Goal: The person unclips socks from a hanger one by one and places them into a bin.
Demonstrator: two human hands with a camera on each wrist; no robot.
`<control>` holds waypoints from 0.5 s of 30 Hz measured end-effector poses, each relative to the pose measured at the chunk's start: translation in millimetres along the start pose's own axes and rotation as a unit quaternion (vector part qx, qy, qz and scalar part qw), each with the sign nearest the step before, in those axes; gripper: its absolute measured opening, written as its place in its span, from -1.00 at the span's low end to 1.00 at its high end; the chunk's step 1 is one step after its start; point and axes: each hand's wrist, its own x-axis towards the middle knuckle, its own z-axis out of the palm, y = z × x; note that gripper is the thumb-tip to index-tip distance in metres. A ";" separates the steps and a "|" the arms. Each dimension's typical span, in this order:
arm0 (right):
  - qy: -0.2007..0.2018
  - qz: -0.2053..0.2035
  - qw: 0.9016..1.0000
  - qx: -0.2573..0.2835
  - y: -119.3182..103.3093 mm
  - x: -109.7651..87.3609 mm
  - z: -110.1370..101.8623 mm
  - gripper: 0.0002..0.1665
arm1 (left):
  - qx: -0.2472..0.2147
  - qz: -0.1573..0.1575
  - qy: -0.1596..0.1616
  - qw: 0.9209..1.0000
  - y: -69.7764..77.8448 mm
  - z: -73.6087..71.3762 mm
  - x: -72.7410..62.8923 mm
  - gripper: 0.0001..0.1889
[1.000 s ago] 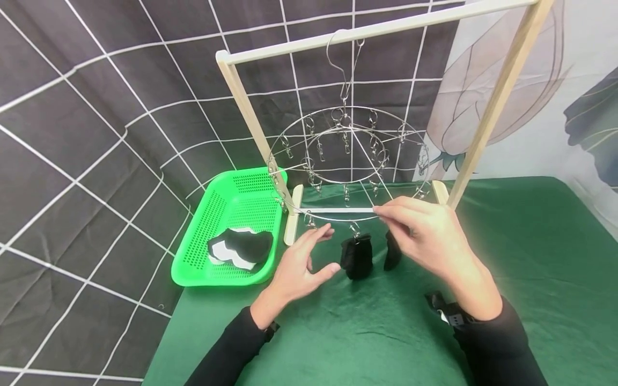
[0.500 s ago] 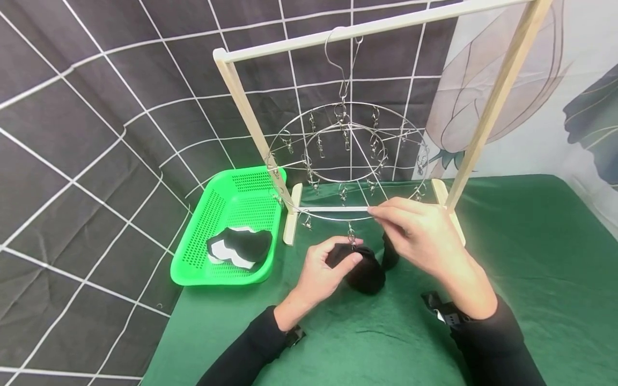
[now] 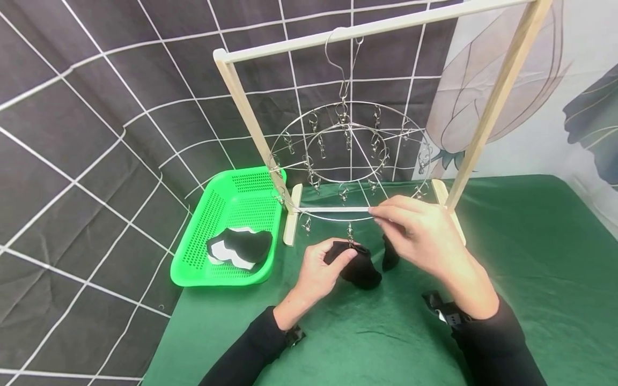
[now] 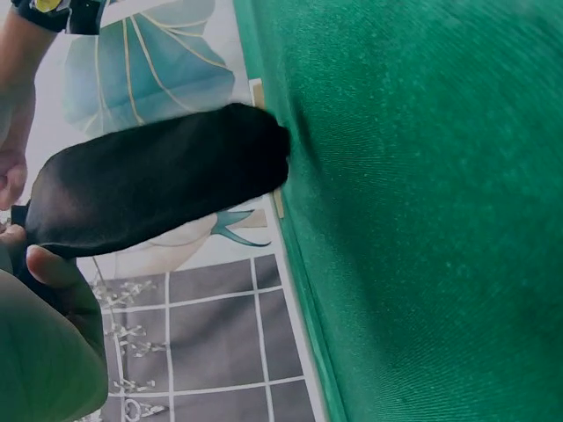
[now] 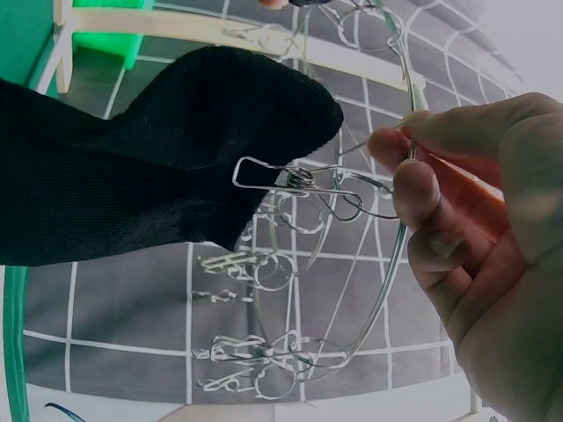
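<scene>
My left hand (image 3: pixel 314 271) pinches the top of a black sock (image 3: pixel 361 272) between thumb and fingers. That sock hangs from a metal clip (image 3: pixel 350 232) at the front of a round wire clip hanger (image 3: pixel 328 218); the left wrist view shows it dangling past my thumb. With thumb and fingertips, my right hand (image 3: pixel 427 230) pinches the hanger's outer ring. Below this hand is a second black sock (image 3: pixel 390 254), partly hidden by it in the head view. In the right wrist view a black sock (image 5: pixel 185 149) is gripped by a wire clip (image 5: pixel 273 174) close to my fingers.
A wooden stand, its white top bar (image 3: pixel 386 28) overhead, carries the hanger by a hook. At left, a green basket (image 3: pixel 179 268) contains black and white cloth pieces (image 3: pixel 241 246). Several unused clips hang around the rings. Green cloth (image 3: pixel 381 343) covers the table.
My left hand has moved right from beside the front sock and taken hold of its top. The sock has swung and tilted to the right. My right hand stays on the ring.
</scene>
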 end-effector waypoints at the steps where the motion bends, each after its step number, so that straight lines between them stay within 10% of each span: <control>1: 0.008 0.003 1.000 0.013 -0.6 0.9 -1.1 -0.74 | 0.002 -0.002 0.002 1.000 0.2 -0.1 -0.1 -0.85; 7: 0.018 0.007 0.997 0.070 -5.3 2.8 -6.5 -0.83 | 0.002 -0.006 0.006 1.000 0.2 -0.4 0.3 -0.85; 15: -0.204 0.066 0.972 0.099 -14.4 -7.2 10.0 -0.56 | 0.012 0.013 0.002 1.000 -0.3 -0.9 -1.1 -0.86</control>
